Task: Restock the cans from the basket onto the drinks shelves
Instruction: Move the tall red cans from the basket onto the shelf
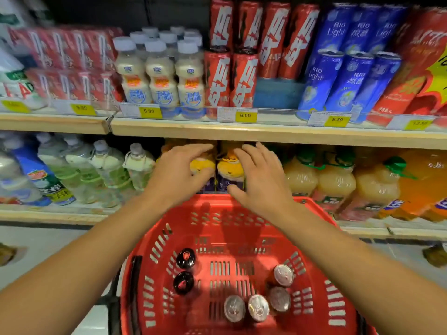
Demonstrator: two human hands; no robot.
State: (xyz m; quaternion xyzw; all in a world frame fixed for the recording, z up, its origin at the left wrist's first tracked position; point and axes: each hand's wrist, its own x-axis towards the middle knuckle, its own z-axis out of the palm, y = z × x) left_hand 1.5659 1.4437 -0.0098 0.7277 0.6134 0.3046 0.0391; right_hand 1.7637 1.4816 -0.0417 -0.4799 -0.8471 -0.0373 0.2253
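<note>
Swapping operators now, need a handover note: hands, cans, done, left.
Left hand: on a yellow-and-purple can on the lower shelf, fingers curved over its top.
Right hand: fingers spread over the matching can beside it.
Whether either hand grips or just steadies: cannot tell.
Done: those two cans stand side by side on the lower shelf.
Left: six cans upright in the red basket, two with dark tops at left, four with silver tops at right. None shelved yet.

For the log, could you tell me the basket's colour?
Red, with a black handle; the basket shows in the head view.
</note>
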